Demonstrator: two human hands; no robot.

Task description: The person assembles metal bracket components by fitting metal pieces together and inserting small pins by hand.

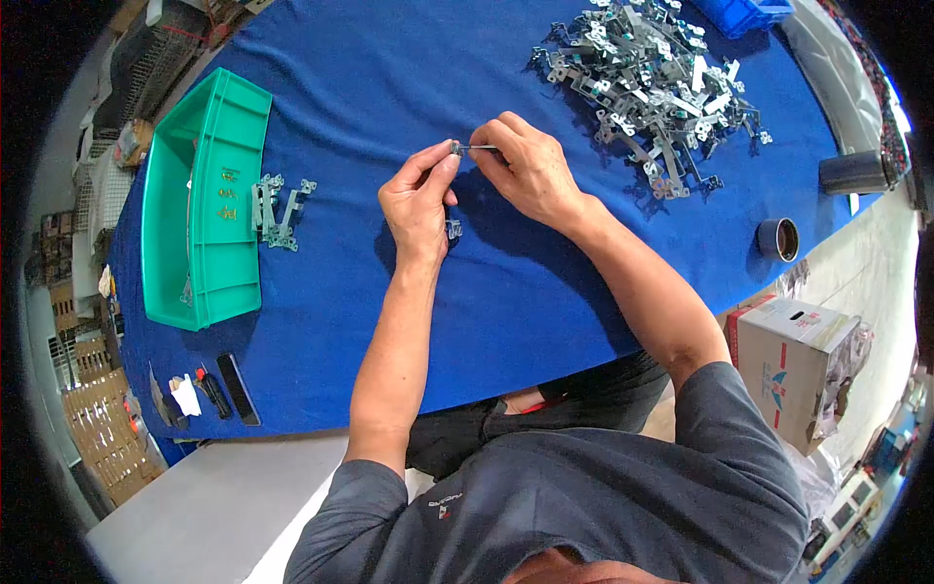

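1. Blue cloth (331,360) is spread under the work.
2. Metal parts (652,97) are heaped at far right — tangled, so neighbours could be dragged along if one were pulled.
3. Beside the green bin (229,273), brackets (290,212) are laid.
4. By the left hand (416,206), a small metal piece (455,148) is pinched narrowly; it could be twisted loose by an off-line push.
5. By the right hand (527,165), a thin rod (482,147) is pinched, pointed at the piece — contact cannot be told; fingertips could be jabbed by a slip.
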